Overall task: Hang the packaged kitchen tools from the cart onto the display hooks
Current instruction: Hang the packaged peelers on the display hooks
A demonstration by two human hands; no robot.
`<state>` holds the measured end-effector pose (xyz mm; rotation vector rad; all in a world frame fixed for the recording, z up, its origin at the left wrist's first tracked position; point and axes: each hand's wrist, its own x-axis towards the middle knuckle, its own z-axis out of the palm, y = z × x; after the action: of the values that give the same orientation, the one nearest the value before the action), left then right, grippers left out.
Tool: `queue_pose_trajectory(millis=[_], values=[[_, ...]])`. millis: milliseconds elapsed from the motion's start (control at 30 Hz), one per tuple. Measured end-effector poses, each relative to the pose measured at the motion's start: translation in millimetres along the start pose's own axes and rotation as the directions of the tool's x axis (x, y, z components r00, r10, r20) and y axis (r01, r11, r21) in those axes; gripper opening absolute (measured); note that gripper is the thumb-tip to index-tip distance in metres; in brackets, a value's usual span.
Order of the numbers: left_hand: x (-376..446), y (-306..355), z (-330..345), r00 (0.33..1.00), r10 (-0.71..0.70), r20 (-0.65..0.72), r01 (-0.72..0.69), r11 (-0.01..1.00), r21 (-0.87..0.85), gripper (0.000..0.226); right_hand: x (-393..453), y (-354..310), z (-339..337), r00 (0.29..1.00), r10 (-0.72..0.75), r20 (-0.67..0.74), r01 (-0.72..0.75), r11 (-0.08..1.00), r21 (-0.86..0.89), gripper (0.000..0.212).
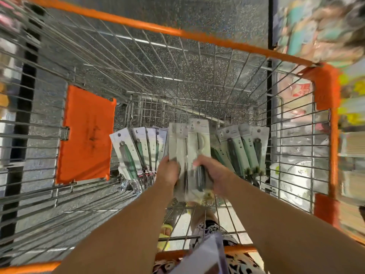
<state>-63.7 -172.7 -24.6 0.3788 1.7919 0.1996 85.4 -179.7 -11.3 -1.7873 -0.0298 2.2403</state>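
Note:
I look down into a wire cart (197,74) with orange trim. Both hands reach inside and hold a stack of packaged kitchen tools (189,141), grey cards with dark handles. My left hand (167,171) grips the stack's left edge; my right hand (211,175) grips its lower right, fingers curled round a dark handle. On the cart floor lie two more rows of packaged tools with green handles, one to the left (136,153) and one to the right (245,149).
An orange flap (85,133) hangs on the cart's left wall. Blurred shelves with goods (351,119) stand to the right, and a dark upright (23,107) to the left. The speckled floor shows through the wires. No display hooks are in view.

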Motion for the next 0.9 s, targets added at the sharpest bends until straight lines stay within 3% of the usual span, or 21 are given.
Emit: queue_pose_trajectory(millis=[67, 200, 300, 367, 500, 533, 667, 733, 800, 900], values=[[0.1, 2.4, -1.9, 0.998, 0.022, 0.063, -0.019, 0.999, -0.043, 0.057, -8.8, -5.3, 9.3, 0.999, -0.032, -0.024, 0.031, 0.999, -0.009, 0.008], [20.6, -6.2, -5.5, 0.977, 0.114, 0.181, -0.08, 0.979, -0.186, 0.105, -22.5, -10.2, 34.9, 0.986, -0.129, -0.101, 0.125, 0.991, -0.05, 0.028], [2.5, 3.9, -10.4, 0.981, 0.149, 0.127, -0.121, 0.972, -0.201, 0.111, -38.0, -12.1, 57.1, 0.947, -0.277, -0.164, 0.272, 0.961, -0.052, 0.066], [-8.0, 7.6, -15.1, 0.975, 0.159, 0.154, -0.113, 0.956, -0.271, 0.109, -51.8, -12.3, 67.2, 0.908, -0.378, -0.181, 0.38, 0.925, -0.029, 0.077], [-80.3, 40.2, -34.3, 0.947, 0.25, 0.2, -0.17, 0.922, -0.348, 0.069, -89.8, -12.1, 79.3, 0.829, -0.503, -0.244, 0.509, 0.86, -0.043, 0.067], [-95.1, 44.5, -38.9, 0.935, 0.286, 0.211, -0.201, 0.915, -0.349, 0.068, -102.6, -11.7, 83.3, 0.819, -0.518, -0.246, 0.522, 0.851, -0.053, 0.063], [-127.7, 58.5, -56.1, 0.884, 0.431, 0.18, -0.371, 0.882, -0.29, 0.113, -150.4, -7.5, 95.1, 0.765, -0.599, -0.237, 0.609, 0.792, -0.035, 0.029], [-140.9, 65.2, -64.2, 0.863, 0.487, 0.134, -0.443, 0.857, -0.263, 0.118, -175.6, -2.8, 101.5, 0.708, -0.665, -0.238, 0.675, 0.736, -0.047, 0.014], [-159.8, 70.6, -75.0, 0.811, 0.576, 0.102, -0.545, 0.807, -0.227, 0.104, -202.3, 3.8, 109.8, 0.644, -0.72, -0.257, 0.737, 0.675, -0.045, 0.019], [-230.9, 73.9, -94.8, 0.726, 0.683, 0.088, -0.659, 0.726, -0.197, 0.066, -247.4, 16.1, 122.1, 0.571, -0.771, -0.28, 0.806, 0.592, 0.014, 0.044]])
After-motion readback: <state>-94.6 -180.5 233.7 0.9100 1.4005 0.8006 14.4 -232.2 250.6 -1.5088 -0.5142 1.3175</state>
